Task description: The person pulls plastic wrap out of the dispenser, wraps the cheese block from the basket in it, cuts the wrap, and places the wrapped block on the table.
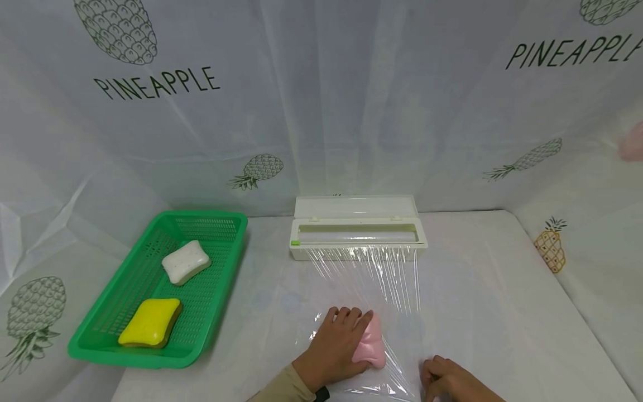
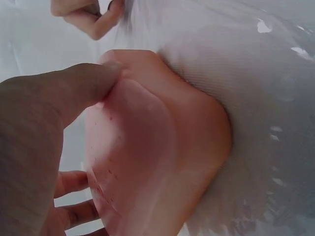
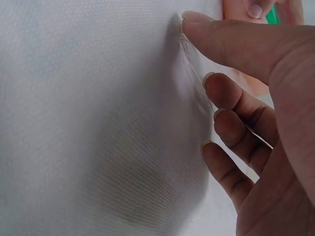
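Observation:
A pink sponge (image 1: 370, 343) with waisted sides lies on clear cling film (image 1: 369, 285) near the front of the table. My left hand (image 1: 335, 347) holds it from the left, thumb on the near end and fingers at the far end. In the left wrist view the thumb presses into the pink face of the sponge (image 2: 142, 142). To the right, my right hand (image 1: 454, 379) is at the film's right edge, fingers curled. Its thumb tip pinches a thin fold of film (image 3: 189, 64) in the right wrist view; the index finger is mostly hidden.
Behind the hands stands a white film dispenser (image 1: 359, 254), lid raised, with film running from it toward me. At left, a green basket (image 1: 221, 312) holds a white sponge (image 1: 186, 262) and a yellow sponge (image 1: 149, 322). A pineapple-print curtain (image 1: 346, 111) encloses the back and sides.

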{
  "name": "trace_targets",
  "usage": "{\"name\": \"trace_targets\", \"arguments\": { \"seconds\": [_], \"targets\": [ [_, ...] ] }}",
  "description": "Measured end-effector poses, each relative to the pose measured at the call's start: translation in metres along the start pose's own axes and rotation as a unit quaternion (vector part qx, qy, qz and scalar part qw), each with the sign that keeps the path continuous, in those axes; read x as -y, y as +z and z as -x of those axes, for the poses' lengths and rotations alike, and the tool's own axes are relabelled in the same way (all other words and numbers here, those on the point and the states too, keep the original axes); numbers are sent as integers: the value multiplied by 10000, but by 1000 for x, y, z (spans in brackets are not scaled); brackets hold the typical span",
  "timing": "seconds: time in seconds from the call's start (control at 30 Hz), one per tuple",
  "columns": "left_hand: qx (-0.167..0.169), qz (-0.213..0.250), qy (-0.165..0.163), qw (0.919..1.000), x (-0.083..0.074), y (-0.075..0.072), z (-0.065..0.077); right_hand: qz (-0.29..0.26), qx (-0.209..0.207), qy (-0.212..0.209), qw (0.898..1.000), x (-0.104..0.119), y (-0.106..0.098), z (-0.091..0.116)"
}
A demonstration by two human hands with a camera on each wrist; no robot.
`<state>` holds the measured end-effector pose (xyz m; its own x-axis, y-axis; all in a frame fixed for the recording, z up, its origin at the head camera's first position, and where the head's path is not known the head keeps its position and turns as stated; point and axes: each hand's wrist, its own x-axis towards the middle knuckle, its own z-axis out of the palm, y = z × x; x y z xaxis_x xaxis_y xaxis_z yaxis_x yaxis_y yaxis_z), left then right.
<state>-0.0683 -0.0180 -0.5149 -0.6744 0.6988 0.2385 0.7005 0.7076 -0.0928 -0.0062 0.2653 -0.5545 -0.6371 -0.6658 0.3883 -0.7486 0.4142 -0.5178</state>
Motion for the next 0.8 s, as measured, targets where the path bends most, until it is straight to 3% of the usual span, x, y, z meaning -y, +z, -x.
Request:
{"name": "trace_targets", "arguments": {
  "seconds": [0.2, 0.4, 0.5, 0.63, 0.8],
  "targets": [
    [17, 568, -48, 9984, 11, 7, 10, 23, -72, -32, 10000, 4, 0, -3],
    [208, 917, -67, 9956, 33, 4, 36, 65, 4, 62, 10000, 4, 0, -4],
    [500, 852, 233, 9948, 41, 0, 54, 35, -34, -108, 9999, 2, 1, -3],
    [968, 741, 894, 9885, 45, -2, 75, 20, -69, -361, 9993, -4, 3, -1],
    [1450, 888, 1070, 9796, 45, -2, 88, -36, -199, -668, 9976, -8, 2, -1]
  ]
}}
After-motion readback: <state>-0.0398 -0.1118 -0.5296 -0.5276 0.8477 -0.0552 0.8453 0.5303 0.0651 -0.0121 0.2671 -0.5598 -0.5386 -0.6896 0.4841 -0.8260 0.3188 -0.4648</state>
